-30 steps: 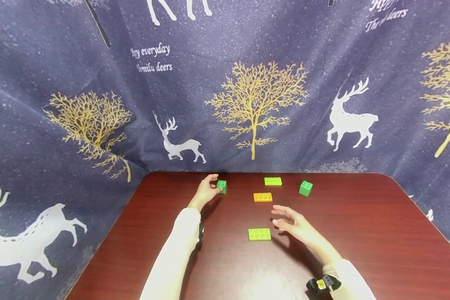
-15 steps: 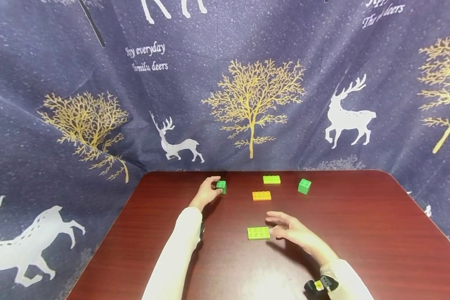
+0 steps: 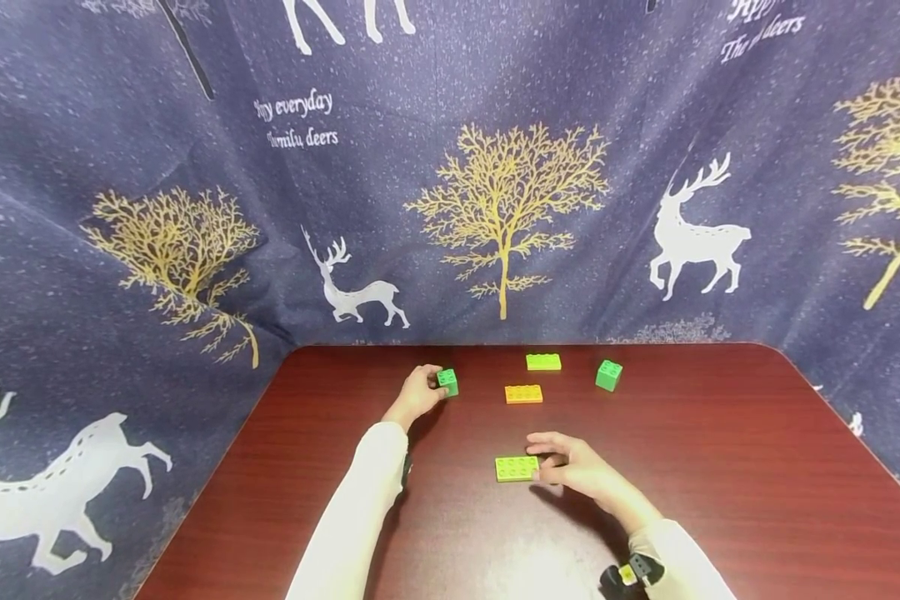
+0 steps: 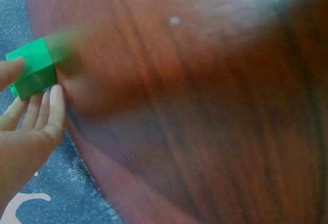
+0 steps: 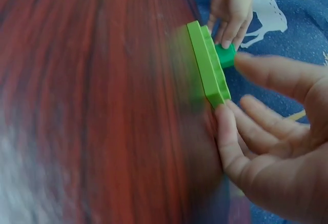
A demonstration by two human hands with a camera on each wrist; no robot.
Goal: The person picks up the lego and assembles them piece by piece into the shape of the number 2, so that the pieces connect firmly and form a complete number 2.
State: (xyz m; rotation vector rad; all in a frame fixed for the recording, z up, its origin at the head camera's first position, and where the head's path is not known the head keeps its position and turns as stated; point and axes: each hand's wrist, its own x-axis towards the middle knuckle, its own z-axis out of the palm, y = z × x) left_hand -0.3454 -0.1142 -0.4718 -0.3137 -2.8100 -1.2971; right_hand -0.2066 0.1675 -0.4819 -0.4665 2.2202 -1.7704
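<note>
In the head view, my left hand point(image 3: 416, 396) pinches a small green toy building brick point(image 3: 447, 383) near the far left of the table. The left wrist view shows the thumb on one side of this green brick point(image 4: 38, 70) and fingers below it. Closer to me, my right hand point(image 3: 579, 471) is at the right end of a flat lime-green brick point(image 3: 516, 469) with two rows of studs. In the right wrist view, a fingertip of the right hand point(image 5: 287, 147) touches the end of the lime brick point(image 5: 202, 62), while the other fingers stand apart from it.
On the dark red table point(image 3: 450, 533) lie a flat orange brick point(image 3: 523, 394), another lime brick point(image 3: 543, 362) farther back, and a second green brick point(image 3: 609, 375) to the right. A blue curtain point(image 3: 390, 200) with deer and trees hangs behind the table's far edge.
My right hand has moved left and toward me, up to the end of the near lime brick. The left hand has closed its pinch on the green brick and shifted it slightly toward me.
</note>
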